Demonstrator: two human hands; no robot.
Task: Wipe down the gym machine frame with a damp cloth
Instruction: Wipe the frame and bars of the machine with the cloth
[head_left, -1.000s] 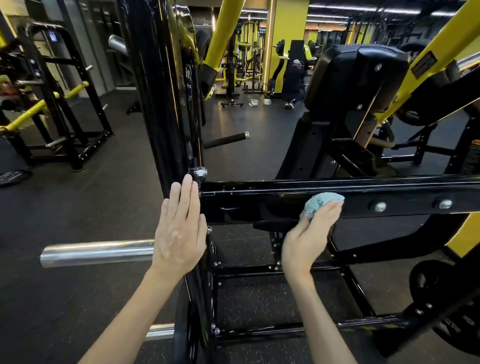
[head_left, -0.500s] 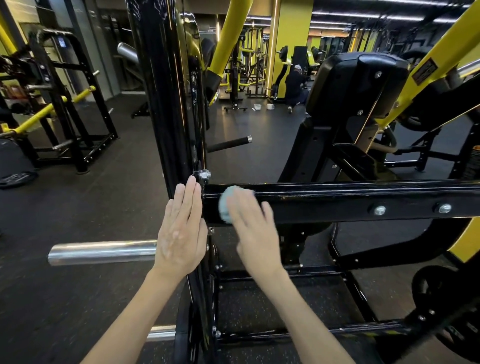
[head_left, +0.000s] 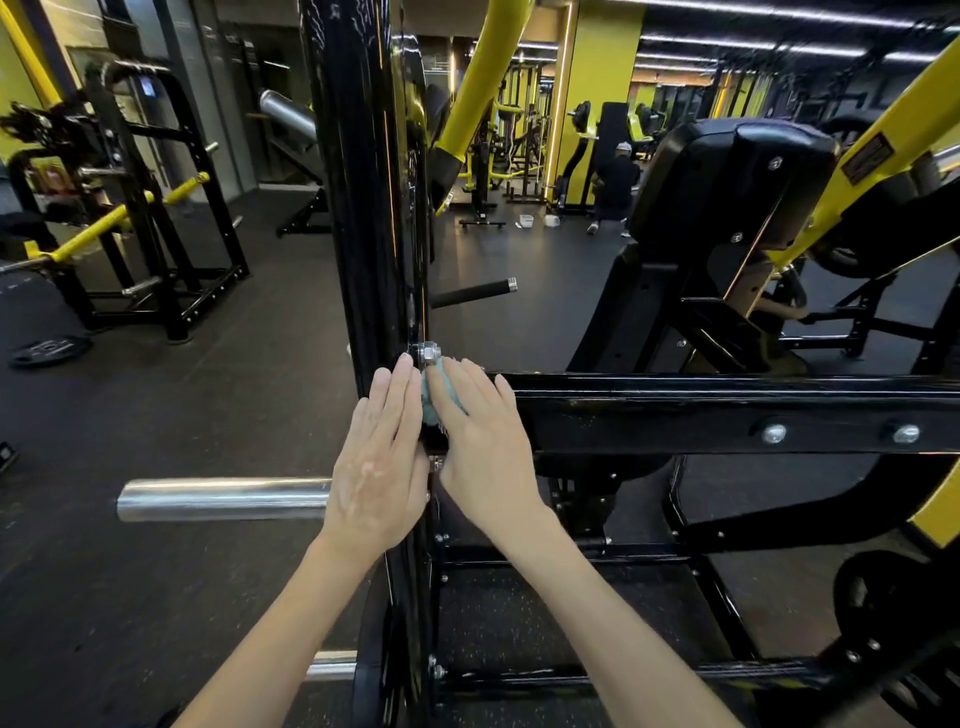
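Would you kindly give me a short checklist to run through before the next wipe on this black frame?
1. Cloth pressed at the joint under the right hand: ok.
2. Left hand flat on the upright post, bracing: ok.
3. Crossbar to the right free of obstructions, only two bolt heads: ok.
4. Cloth damp enough: cannot tell.
5. Joint around the nut wiped clean: cannot tell.

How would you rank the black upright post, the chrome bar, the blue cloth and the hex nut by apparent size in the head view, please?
1. black upright post
2. chrome bar
3. blue cloth, judged on its visible part only, since the right hand covers most of it
4. hex nut
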